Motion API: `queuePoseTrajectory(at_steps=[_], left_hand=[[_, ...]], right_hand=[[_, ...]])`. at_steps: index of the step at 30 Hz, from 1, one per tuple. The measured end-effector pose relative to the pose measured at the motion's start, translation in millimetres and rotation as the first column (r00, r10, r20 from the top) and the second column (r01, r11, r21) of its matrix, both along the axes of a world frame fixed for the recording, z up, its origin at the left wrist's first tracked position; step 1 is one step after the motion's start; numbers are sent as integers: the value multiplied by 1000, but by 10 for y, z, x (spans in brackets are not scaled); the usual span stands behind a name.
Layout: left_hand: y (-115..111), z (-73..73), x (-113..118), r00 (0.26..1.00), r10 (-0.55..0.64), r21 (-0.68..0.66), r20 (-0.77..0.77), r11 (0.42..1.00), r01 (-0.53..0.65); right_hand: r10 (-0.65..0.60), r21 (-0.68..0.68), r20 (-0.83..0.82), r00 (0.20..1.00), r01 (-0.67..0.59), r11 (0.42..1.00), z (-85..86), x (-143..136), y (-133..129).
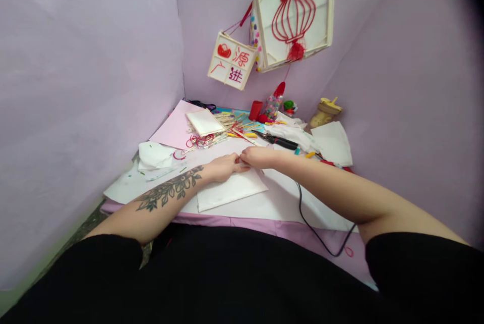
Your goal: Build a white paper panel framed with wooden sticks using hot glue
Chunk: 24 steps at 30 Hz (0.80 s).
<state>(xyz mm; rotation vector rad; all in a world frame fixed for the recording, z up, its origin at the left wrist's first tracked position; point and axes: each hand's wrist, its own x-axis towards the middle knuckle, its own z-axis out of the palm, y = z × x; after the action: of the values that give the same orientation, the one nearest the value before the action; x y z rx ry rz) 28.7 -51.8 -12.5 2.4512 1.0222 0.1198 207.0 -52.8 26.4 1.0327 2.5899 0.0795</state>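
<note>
A flat white panel (232, 193) lies on the white-covered table in front of me. My left hand (224, 167) rests at the panel's far edge, its thumb and fingers brought together. Close against it, my right hand (257, 157) is closed, with fingers curled down at the same edge. Whatever is pinched between the fingertips is too small and too hidden to make out. A black-handled pair of pliers (282, 141) lies just beyond my right hand.
Behind my hands are a pile of thin sticks (230, 124), a small framed white panel (205, 122) and red cord (200, 141). A black cable (301, 213) hangs over the front edge. A lantern-decorated frame (295, 16) hangs above the table, and a lidded cup (325, 112) stands back right.
</note>
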Motion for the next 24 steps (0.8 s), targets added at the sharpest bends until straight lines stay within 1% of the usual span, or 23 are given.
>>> queuePoseTrajectory(at_steps=[3, 7, 10, 13, 14, 16, 18, 20, 21, 22, 24], left_hand=[[10, -19, -12, 1000, -5, 9, 0, 1000, 5], [-17, 20, -9, 1000, 15, -2, 1, 1000, -15], [-27, 40, -3, 1000, 30, 0, 5, 1000, -30], [-8, 17, -21, 999, -45, 70, 5, 997, 44], [2, 6, -35, 997, -72, 95, 0, 993, 71], [23, -5, -70, 992, -128, 140, -8, 982, 128], [46, 7, -112, 980, -200, 176, 4, 965, 197], [77, 41, -151, 965, -256, 201, 62, 950, 240], [97, 62, -167, 963, -245, 211, 109, 953, 219], [117, 83, -178, 966, -205, 219, 158, 961, 168], [156, 115, -181, 969, -81, 228, 234, 973, 26]], right_hand=[[32, 28, -69, 997, -30, 999, -95, 46, -32], [3, 58, -113, 994, 4, 998, -192, 62, -64], [-9, 49, -118, 993, 15, 999, -185, 40, -78], [-37, 20, -120, 992, 39, 999, -101, 26, -82], [-62, 14, -125, 990, 65, 998, -63, 30, -85], [-154, 22, -160, 975, 159, 987, 4, 48, -112], [-255, 56, -250, 934, 277, 959, 35, 70, -185], [-303, 85, -377, 875, 359, 930, 11, 76, -317], [-301, 84, -433, 849, 371, 925, -20, 70, -403], [-288, 74, -476, 831, 364, 929, -59, 56, -497], [-249, 16, -518, 818, 300, 954, -145, 12, -688]])
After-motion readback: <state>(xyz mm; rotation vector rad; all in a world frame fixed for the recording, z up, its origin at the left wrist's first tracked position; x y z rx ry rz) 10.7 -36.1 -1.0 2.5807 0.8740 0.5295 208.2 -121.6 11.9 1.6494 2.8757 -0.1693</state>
